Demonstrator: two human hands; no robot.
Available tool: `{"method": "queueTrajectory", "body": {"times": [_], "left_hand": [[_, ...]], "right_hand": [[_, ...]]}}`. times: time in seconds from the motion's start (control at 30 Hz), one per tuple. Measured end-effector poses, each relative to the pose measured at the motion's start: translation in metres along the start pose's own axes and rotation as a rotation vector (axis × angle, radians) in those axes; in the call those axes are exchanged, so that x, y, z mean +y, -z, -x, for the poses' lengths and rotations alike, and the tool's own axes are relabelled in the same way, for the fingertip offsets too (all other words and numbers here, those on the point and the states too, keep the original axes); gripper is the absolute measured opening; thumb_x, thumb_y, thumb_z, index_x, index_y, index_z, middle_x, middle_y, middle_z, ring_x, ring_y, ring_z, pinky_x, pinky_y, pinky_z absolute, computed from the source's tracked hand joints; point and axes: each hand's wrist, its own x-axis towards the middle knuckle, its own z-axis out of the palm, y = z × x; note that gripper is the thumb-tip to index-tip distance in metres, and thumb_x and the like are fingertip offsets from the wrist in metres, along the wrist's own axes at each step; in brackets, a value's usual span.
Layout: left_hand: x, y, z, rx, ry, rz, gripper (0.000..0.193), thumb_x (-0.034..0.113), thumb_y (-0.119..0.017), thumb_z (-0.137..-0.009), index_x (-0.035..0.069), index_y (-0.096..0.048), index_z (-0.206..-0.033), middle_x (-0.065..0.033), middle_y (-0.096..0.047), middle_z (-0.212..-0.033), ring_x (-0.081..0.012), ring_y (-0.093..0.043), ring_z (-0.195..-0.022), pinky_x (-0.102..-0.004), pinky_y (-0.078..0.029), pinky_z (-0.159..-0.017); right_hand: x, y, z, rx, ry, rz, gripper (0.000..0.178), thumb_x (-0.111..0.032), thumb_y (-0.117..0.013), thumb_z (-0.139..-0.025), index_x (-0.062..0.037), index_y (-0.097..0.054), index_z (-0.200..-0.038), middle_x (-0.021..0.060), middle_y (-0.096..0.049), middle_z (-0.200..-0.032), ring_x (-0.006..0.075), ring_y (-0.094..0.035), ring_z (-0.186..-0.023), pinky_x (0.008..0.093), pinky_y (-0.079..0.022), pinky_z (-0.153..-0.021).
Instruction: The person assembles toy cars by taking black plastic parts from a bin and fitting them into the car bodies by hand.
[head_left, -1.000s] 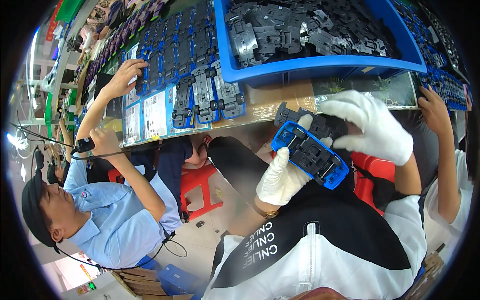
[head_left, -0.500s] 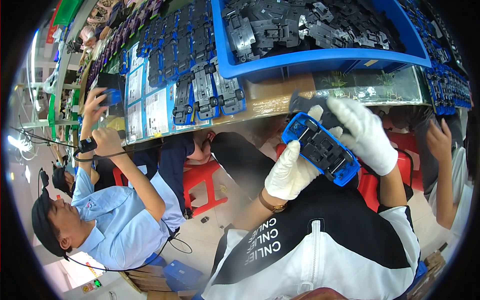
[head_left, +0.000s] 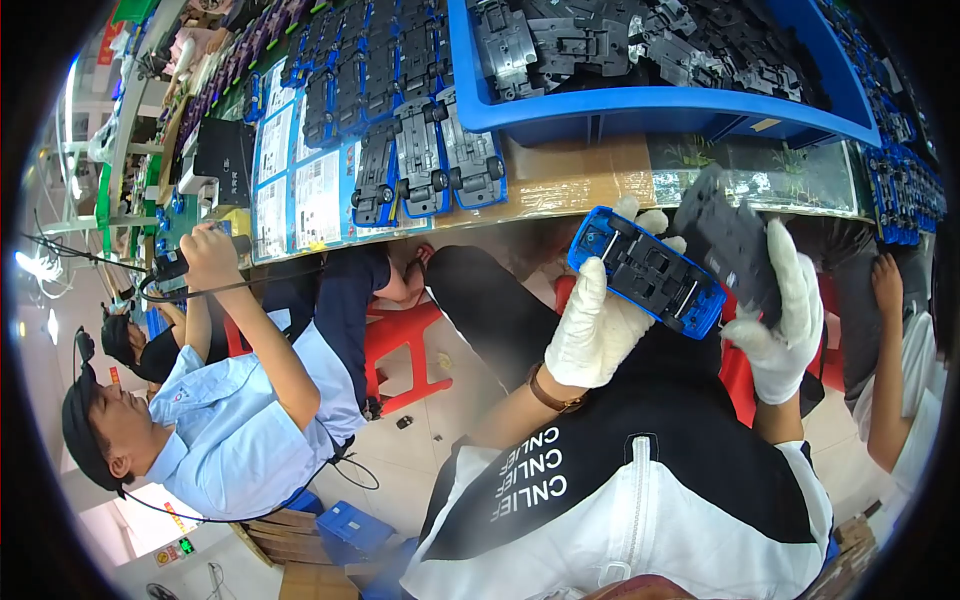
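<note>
My left hand [head_left: 603,332], in a white glove, grips a blue toy car body [head_left: 650,271] with its dark inside facing up. A metal axle with wheels shows at its near end. Just to the right, my gloved right hand [head_left: 785,325] holds a black plastic car chassis [head_left: 728,240], tilted and a little blurred, between thumb and fingers. The two pieces are close together, and the chassis is raised beside the car body. Both hands are in front of the table edge, above my lap.
A blue bin [head_left: 660,100] heaped with black chassis plates [head_left: 580,42] stands on the table ahead. Rows of blue cars with black undersides [head_left: 420,150] lie left of it, more [head_left: 905,185] at the far right. A co-worker in a light blue shirt [head_left: 225,410] sits at left by a red stool [head_left: 405,355].
My right hand has moved right and turned, so the chassis it holds now shows upright beside the car body. The left hand keeps its hold. The co-worker's raised hand has come down.
</note>
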Motion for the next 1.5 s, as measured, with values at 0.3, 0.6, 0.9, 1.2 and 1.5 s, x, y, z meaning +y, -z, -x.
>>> {"method": "queueTrajectory", "body": {"times": [0.3,0.6,0.9,1.2,1.5], "left_hand": [[-0.005,0.001,0.001,0.018,-0.091,-0.065,0.100,0.061,-0.072,-0.070,0.013,-0.029,-0.146,-0.0091,-0.043,-0.140,-0.0301,-0.044,-0.130,-0.0473,-0.041,-0.107],[-0.008,0.001,0.001,0.020,-0.169,-0.209,0.105,0.059,-0.074,-0.071,0.012,-0.021,-0.149,-0.0088,-0.040,-0.143,-0.0286,-0.042,-0.132,-0.0453,-0.038,-0.109],[-0.008,0.004,-0.002,-0.019,-0.151,-0.183,0.097,0.044,-0.077,-0.077,0.013,-0.020,-0.149,-0.0084,-0.040,-0.143,-0.0268,-0.042,-0.132,-0.0430,-0.038,-0.109],[-0.006,0.000,-0.002,0.077,-0.131,-0.223,0.087,0.029,-0.076,-0.080,0.013,-0.024,-0.148,-0.0078,-0.043,-0.139,-0.0256,-0.046,-0.127,-0.0417,-0.041,-0.106],[-0.002,0.005,-0.009,0.124,-0.247,-0.044,0.063,0.001,-0.064,-0.086,0.013,-0.036,-0.142,-0.0051,-0.054,-0.129,-0.0239,-0.049,-0.125,-0.0417,-0.042,-0.106]], "right_hand": [[-0.021,-0.017,-0.004,-0.007,0.185,0.164,0.084,-0.013,-0.085,-0.045,-0.0040,-0.058,-0.125,0.0106,-0.059,-0.103,0.0314,-0.060,-0.090,0.0396,-0.049,-0.076],[-0.027,-0.040,-0.015,-0.008,0.309,0.315,0.073,-0.018,-0.085,-0.048,-0.0172,-0.063,-0.118,0.0021,-0.048,-0.093,0.0221,-0.054,-0.082,0.0407,-0.048,-0.077],[-0.021,-0.050,-0.016,0.073,0.331,0.422,0.064,-0.011,-0.082,-0.053,-0.0209,-0.066,-0.114,0.0010,-0.044,-0.088,0.0206,-0.051,-0.079,0.0400,-0.048,-0.077],[-0.035,-0.038,-0.013,-0.181,0.194,0.442,0.065,-0.043,-0.078,-0.058,-0.0218,-0.066,-0.119,0.0043,-0.044,-0.097,0.0254,-0.048,-0.093,0.0455,-0.042,-0.090],[-0.009,-0.031,-0.003,0.050,-0.036,0.114,0.070,-0.046,-0.075,-0.075,-0.0016,-0.058,-0.126,0.0171,-0.053,-0.119,0.0299,-0.055,-0.106,0.0380,-0.044,-0.092]]}}
